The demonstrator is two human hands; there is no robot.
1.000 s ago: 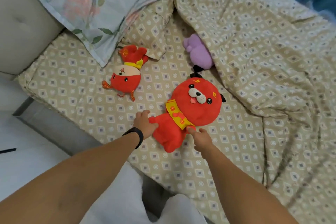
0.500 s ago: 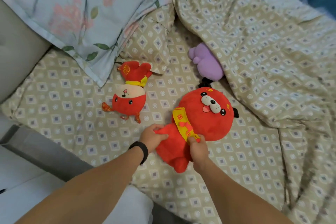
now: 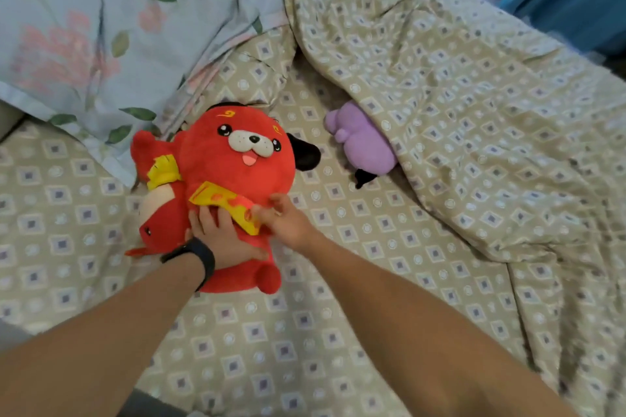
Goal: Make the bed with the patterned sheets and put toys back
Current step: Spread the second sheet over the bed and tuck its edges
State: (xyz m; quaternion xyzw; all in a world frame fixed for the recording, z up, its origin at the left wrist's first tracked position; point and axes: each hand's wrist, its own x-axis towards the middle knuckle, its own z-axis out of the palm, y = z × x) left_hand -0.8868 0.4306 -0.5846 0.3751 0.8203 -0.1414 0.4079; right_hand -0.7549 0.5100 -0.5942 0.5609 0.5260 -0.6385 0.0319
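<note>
Both your forearms reach forward from the lower corners and draw close together at the hands. Your left hand (image 3: 222, 234), with a dark band on its wrist, lies palm down with fingers spread and fairly straight, pressing flat. Your right hand (image 3: 286, 222) sits just beside it, knuckles up, fingers loosely bent and a little blurred, so whether they pinch anything cannot be made out.
</note>
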